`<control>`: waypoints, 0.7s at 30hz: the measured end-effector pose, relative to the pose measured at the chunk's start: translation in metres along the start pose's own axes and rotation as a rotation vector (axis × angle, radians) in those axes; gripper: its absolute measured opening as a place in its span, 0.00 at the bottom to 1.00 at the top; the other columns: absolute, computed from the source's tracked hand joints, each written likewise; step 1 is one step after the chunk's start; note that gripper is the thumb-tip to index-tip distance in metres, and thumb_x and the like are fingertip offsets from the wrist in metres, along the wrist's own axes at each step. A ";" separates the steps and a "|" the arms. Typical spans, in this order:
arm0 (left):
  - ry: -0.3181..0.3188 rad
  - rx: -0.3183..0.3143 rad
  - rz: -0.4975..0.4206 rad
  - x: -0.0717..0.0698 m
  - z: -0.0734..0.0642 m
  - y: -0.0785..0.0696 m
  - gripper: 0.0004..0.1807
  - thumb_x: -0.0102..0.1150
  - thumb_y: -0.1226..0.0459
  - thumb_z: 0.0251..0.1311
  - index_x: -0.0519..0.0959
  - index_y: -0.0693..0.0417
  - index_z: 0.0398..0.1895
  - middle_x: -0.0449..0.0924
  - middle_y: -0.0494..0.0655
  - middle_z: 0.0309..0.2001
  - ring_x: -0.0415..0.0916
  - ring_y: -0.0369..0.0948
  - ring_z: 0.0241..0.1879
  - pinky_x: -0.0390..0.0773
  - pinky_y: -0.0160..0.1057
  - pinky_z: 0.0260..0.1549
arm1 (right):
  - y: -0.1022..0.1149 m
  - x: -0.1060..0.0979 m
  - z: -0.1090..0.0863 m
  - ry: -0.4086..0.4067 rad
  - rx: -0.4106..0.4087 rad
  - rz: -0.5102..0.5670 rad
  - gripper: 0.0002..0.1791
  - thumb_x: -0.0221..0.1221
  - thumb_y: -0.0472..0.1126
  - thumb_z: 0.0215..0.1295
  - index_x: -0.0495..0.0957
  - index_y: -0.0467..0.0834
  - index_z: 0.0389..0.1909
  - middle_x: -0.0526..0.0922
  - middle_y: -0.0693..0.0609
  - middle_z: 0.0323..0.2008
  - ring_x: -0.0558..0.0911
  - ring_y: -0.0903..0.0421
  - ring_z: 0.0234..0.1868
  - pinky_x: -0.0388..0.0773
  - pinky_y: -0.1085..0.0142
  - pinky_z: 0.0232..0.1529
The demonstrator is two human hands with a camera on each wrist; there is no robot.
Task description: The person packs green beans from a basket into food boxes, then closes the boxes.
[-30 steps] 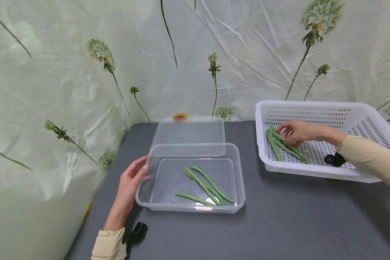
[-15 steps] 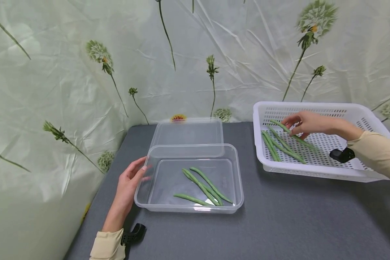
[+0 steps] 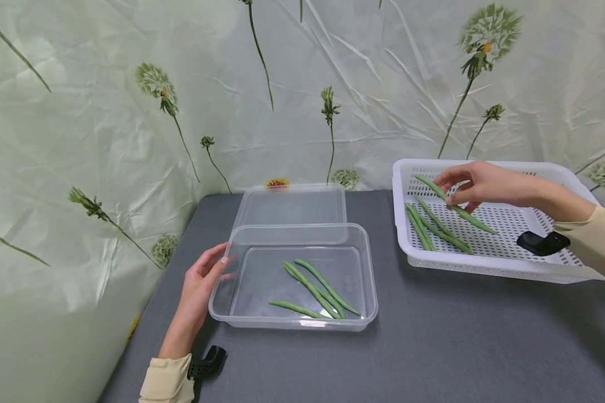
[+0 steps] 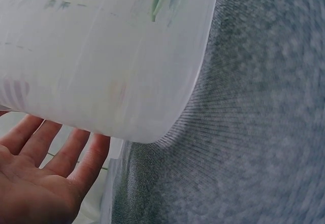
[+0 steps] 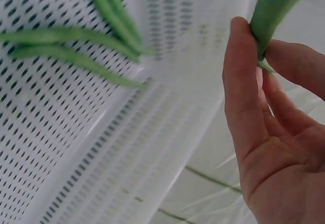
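Observation:
In the head view my right hand pinches a green bean between thumb and fingertips, raised above the white perforated basket. The right wrist view shows that bean close up at the fingertips. Several more green beans lie on the basket floor at its left end. My left hand rests at the left wall of a clear plastic container, its fingers fairly straight against the outside. Inside, several green beans lie toward the right. From the left wrist, the fingers touch the wall.
A clear flat lid lies behind the container, partly seen through its rear wall. The dark grey tabletop ends at a flower-printed curtain at the back and left. A gap of tabletop separates container and basket.
My right hand has picked one green bean out of the pile in the basket and lifted it, drawing slightly back to the right. The left hand and the container have stayed in place.

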State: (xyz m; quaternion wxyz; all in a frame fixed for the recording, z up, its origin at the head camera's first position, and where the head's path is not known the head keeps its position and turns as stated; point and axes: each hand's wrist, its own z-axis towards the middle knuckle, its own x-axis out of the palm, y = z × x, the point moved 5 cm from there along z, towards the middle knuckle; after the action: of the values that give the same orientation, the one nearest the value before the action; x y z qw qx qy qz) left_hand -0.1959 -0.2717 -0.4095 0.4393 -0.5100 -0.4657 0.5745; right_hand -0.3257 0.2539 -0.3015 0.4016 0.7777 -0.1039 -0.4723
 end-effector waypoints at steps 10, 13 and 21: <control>0.009 0.019 0.012 0.000 -0.001 -0.001 0.24 0.51 0.57 0.74 0.67 0.56 0.69 0.68 0.52 0.67 0.73 0.43 0.60 0.79 0.41 0.47 | 0.031 0.016 -0.016 -0.082 -0.110 0.074 0.26 0.62 0.36 0.67 0.69 0.34 0.64 0.76 0.41 0.55 0.84 0.54 0.44 0.83 0.57 0.37; 0.008 0.022 0.013 0.001 -0.001 -0.001 0.25 0.51 0.57 0.74 0.67 0.57 0.69 0.68 0.52 0.67 0.73 0.43 0.60 0.79 0.41 0.47 | 0.039 0.022 -0.021 -0.133 -0.140 0.080 0.24 0.63 0.35 0.67 0.71 0.35 0.62 0.77 0.43 0.54 0.84 0.53 0.42 0.83 0.58 0.36; -0.008 0.026 0.019 0.000 -0.002 -0.002 0.24 0.52 0.58 0.74 0.69 0.56 0.69 0.69 0.52 0.67 0.74 0.43 0.59 0.80 0.41 0.47 | 0.051 0.040 -0.026 -0.249 -0.148 0.131 0.22 0.64 0.37 0.66 0.74 0.38 0.60 0.78 0.41 0.55 0.84 0.57 0.43 0.83 0.58 0.36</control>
State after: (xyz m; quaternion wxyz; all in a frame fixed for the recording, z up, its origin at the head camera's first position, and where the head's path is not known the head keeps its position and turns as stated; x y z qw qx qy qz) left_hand -0.1940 -0.2717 -0.4079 0.4386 -0.5065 -0.4551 0.5865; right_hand -0.2722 0.2123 -0.2848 0.4719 0.6731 -0.1683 -0.5440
